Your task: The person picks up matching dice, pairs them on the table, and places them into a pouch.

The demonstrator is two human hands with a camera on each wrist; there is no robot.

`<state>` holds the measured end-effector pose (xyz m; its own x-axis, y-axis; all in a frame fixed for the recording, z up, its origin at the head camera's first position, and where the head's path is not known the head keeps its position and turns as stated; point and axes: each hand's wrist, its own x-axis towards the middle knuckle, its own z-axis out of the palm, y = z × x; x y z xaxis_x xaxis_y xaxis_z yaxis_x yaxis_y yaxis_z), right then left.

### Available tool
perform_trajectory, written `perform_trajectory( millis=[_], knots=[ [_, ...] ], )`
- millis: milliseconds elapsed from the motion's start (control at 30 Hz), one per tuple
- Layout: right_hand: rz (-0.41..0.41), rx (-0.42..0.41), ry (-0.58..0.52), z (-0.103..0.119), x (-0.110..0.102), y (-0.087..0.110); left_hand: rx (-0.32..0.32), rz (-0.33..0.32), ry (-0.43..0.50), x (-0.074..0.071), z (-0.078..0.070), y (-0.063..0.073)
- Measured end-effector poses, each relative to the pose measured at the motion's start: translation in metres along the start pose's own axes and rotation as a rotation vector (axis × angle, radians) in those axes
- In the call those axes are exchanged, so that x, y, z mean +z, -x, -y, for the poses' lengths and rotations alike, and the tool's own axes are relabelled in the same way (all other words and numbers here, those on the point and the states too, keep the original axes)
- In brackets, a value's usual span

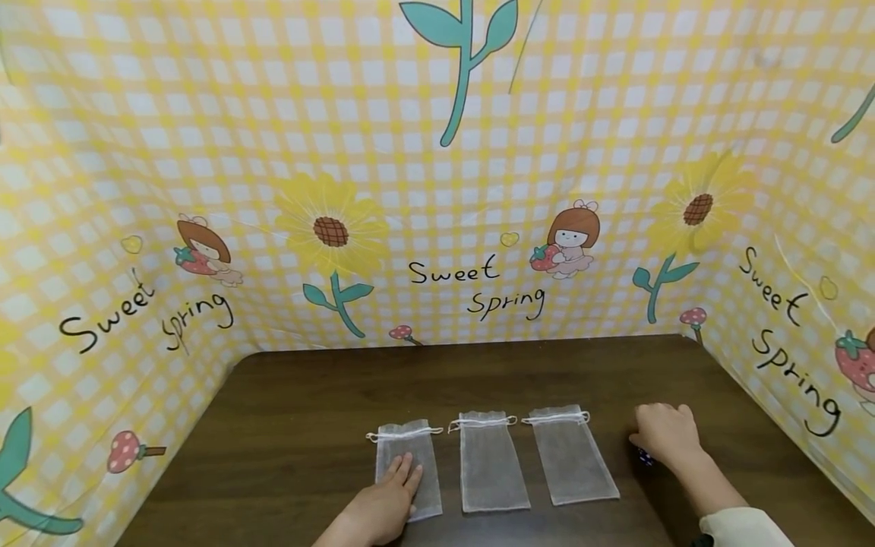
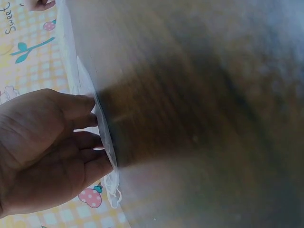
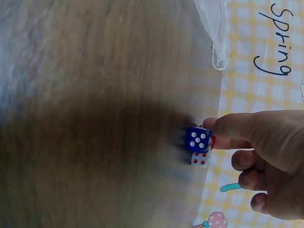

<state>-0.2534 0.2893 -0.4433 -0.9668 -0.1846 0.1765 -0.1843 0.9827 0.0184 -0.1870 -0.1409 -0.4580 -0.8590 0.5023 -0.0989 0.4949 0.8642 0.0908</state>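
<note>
Your left hand (image 1: 383, 505) lies flat, fingers straight, on the left mesh pouch (image 1: 409, 465); your right hand (image 3: 266, 161) pinches the blue die (image 3: 199, 139).

A dark brown wooden table (image 1: 478, 372) fills the near scene. A yellow-and-white checked backdrop (image 1: 615, 114) closes its far, left and right sides, printed with sunflowers, mushrooms, cartoon girls and "Sweet Spring" lettering.

From the head view my right hand (image 1: 663, 434) hides the dice; only a blue speck (image 1: 645, 456) shows.
</note>
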Motion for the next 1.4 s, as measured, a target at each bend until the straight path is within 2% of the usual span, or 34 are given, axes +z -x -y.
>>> perform_trajectory(
  millis=[200,367,600,800,867,1100,1267,1400],
  knots=[
    [-0.042,-0.014,0.01,0.002,-0.001,0.0,-0.005,0.013,0.017,-0.002,0.0,0.0],
    [-0.134,-0.069,0.014,0.014,-0.011,0.002,-0.009,0.013,0.024,-0.002,0.0,0.001],
    [-0.242,-0.224,-0.02,0.053,-0.038,0.013,-0.01,0.009,0.011,-0.003,0.001,0.001],
    [-0.353,-0.414,-0.032,0.089,-0.046,0.033,-0.013,0.012,0.023,-0.004,0.001,0.001],
    [-0.38,-0.469,-0.042,0.099,-0.046,0.04,-0.01,0.009,0.028,-0.005,0.001,0.001],
    [-0.368,-0.644,-0.078,0.128,-0.038,0.06,0.001,-0.006,0.009,-0.004,0.0,0.0],
    [-0.401,-0.772,-0.052,0.143,-0.022,0.066,-0.009,0.014,0.02,-0.004,0.0,-0.001],
    [-0.412,-0.832,-0.007,0.151,-0.007,0.069,-0.015,0.029,0.026,-0.004,0.0,-0.002]
  ],
)
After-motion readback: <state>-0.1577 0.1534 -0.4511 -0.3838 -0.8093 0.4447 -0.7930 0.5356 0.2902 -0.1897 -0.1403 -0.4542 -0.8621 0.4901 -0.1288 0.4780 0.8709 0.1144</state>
